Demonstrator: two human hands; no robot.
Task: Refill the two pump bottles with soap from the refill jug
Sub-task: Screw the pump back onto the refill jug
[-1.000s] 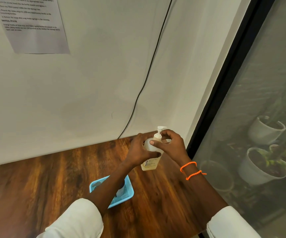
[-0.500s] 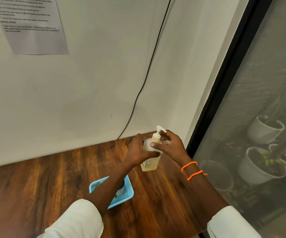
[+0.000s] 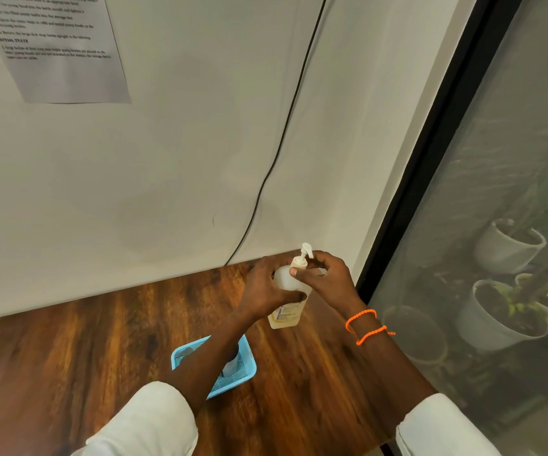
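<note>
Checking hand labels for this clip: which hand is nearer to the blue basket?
Left. The left hand grips the pump bottle body, its forearm passing right over the blue basket. The right hand pinches the pump collar, farther back and to the right.

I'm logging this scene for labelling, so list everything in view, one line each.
pump bottle: one, pale with yellowish soap, upright on the table near the wall
pump head: one, white, on the bottle's neck
basket: one, light blue, on the table, partly under the left forearm
table: one, dark wood grain
paper sheet: one, white, printed, on the wall
cable: one, black, down the wall
plant pots: several, white, behind the glass
bracelets: two, orange, right wrist
left hand: grips the bottle's body
right hand: pinches the pump collar
</note>
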